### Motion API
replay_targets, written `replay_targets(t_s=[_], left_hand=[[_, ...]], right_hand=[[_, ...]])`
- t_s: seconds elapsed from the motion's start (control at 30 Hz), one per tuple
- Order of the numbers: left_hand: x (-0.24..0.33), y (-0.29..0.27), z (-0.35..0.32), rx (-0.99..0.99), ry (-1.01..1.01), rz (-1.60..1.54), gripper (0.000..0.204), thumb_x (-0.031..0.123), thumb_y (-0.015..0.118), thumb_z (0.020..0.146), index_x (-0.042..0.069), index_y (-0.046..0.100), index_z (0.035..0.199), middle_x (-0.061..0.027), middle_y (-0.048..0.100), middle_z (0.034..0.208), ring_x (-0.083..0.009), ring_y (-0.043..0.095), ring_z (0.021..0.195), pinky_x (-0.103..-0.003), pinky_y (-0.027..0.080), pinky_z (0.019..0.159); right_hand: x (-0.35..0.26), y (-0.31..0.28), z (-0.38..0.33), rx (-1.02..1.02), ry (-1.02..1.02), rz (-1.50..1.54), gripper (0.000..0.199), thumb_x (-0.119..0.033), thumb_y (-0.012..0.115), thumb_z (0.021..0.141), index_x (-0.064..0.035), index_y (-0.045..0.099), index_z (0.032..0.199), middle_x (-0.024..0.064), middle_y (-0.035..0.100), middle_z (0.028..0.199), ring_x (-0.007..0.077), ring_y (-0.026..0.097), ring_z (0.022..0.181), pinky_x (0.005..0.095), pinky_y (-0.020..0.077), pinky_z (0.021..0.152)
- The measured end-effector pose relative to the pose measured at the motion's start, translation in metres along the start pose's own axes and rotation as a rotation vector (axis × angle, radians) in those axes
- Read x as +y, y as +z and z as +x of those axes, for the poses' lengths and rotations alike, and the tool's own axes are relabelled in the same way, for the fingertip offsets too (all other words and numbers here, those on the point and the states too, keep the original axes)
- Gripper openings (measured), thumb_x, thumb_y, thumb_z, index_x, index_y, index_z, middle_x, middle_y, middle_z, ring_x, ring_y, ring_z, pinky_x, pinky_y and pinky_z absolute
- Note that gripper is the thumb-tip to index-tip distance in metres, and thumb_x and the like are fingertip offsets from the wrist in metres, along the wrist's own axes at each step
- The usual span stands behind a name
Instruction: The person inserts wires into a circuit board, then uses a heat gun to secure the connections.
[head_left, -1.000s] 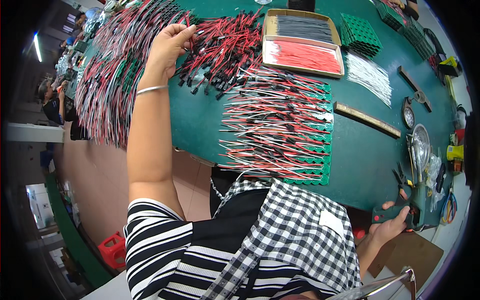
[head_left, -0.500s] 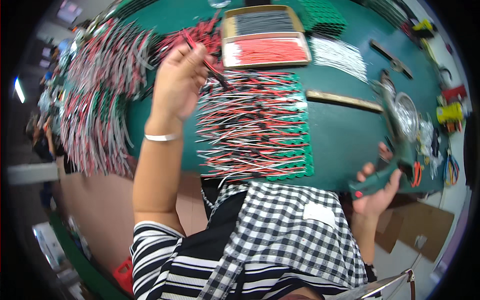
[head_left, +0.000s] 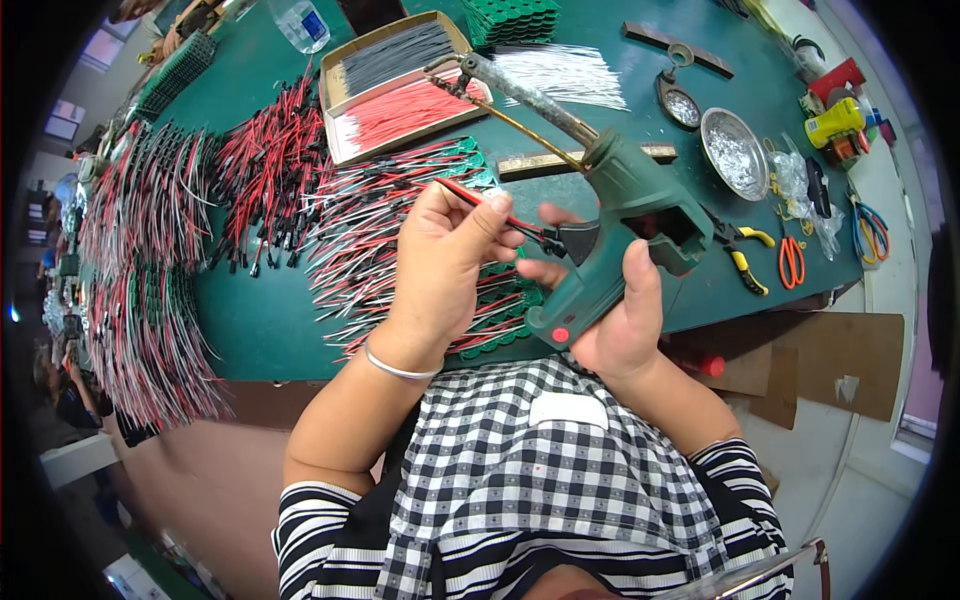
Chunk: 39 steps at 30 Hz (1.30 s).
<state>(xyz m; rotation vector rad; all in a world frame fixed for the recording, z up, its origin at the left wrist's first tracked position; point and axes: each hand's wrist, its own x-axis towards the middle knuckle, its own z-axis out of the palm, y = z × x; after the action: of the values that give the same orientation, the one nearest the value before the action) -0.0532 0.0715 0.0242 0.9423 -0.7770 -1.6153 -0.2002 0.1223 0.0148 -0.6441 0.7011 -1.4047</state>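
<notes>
My left hand (head_left: 440,265) pinches a red and black wire lead (head_left: 522,226) whose dark connector end points right, close to the trigger of a green soldering gun (head_left: 640,175). My right hand (head_left: 625,335) is wrapped round the gun's handle from below. The gun's metal barrel and thin brass-coloured rod reach up and left over the table. Beneath my hands lie rows of red, white and black wires (head_left: 350,245) on green honeycomb-like holders (head_left: 500,335), partly hidden by my left hand and the gun.
Behind are a cardboard box (head_left: 335,148) of black and red wires, white wires (head_left: 560,75) and a wooden bar (head_left: 530,164). Wire bundles (head_left: 150,320) hang over the left edge. At right are a metal bowl (head_left: 735,150), pliers (head_left: 745,255), orange scissors (head_left: 790,262) and a yellow bottle (head_left: 832,122).
My right hand has brought the soldering gun left and up, in front of me. My left hand has come right and lower with the wire lead, beside the gun. The view has shifted too.
</notes>
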Motion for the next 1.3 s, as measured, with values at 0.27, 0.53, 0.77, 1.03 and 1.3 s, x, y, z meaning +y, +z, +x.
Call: replay_targets(t_s=[0.27,0.53,0.77,1.03,1.3], left_hand=[[-0.001,-0.013,-0.006,0.076,0.069,-0.082,0.017,0.014,0.064,0.09,0.006,0.05,0.091,-0.0068,0.061,0.084,-0.0149,0.065,0.071,-0.022,0.053,0.058],[0.076,-0.122,0.01,0.119,0.61,-0.162,0.007,0.016,0.051,0.097,0.011,0.053,0.093,-0.0039,0.063,0.088,-0.0148,0.061,0.079,-0.03,0.052,0.075],[0.166,-0.225,0.051,0.542,0.398,1.031,0.013,0.02,0.05,0.097,0.008,0.053,0.095,0.0017,0.051,0.07,-0.0062,0.049,0.058,-0.02,0.039,0.052],[0.164,-0.248,0.078,0.466,0.205,1.32,0.03,0.03,0.054,0.095,0.007,0.063,0.111,0.0031,0.051,0.073,-0.0059,0.044,0.06,-0.023,0.036,0.054],[0.172,-0.249,0.078,0.588,0.186,1.308,0.046,0.041,0.044,0.095,0.0,0.061,0.107,-0.0164,0.063,0.09,-0.0248,0.059,0.086,-0.036,0.045,0.078]], right_hand=[[0.003,0.002,0.006,-0.026,-0.09,0.02,0.056,-0.053,0.044,0.093,-0.0067,0.042,0.125,0.0101,0.052,0.113,0.0176,0.059,0.083,0.0368,0.0515,0.083],[-0.012,-0.014,-0.002,0.16,-0.155,0.108,0.051,-0.049,0.039,0.096,-0.0043,0.047,0.118,0.0086,0.058,0.091,0.0172,0.057,0.079,0.0371,0.0518,0.077],[-0.01,-0.021,-0.004,0.18,-0.211,0.054,0.044,-0.043,0.041,0.097,-0.0083,0.043,0.124,0.0059,0.052,0.113,0.0151,0.055,0.079,0.0347,0.0505,0.072],[-0.009,-0.022,-0.008,0.177,-0.211,0.042,0.044,-0.042,0.042,0.097,-0.0071,0.042,0.124,0.0071,0.05,0.113,0.015,0.053,0.077,0.0326,0.0473,0.068],[-0.008,-0.028,-0.014,0.19,-0.223,0.053,0.043,-0.042,0.042,0.097,-0.0071,0.043,0.123,0.0073,0.05,0.114,0.0153,0.053,0.077,0.033,0.0467,0.067]])
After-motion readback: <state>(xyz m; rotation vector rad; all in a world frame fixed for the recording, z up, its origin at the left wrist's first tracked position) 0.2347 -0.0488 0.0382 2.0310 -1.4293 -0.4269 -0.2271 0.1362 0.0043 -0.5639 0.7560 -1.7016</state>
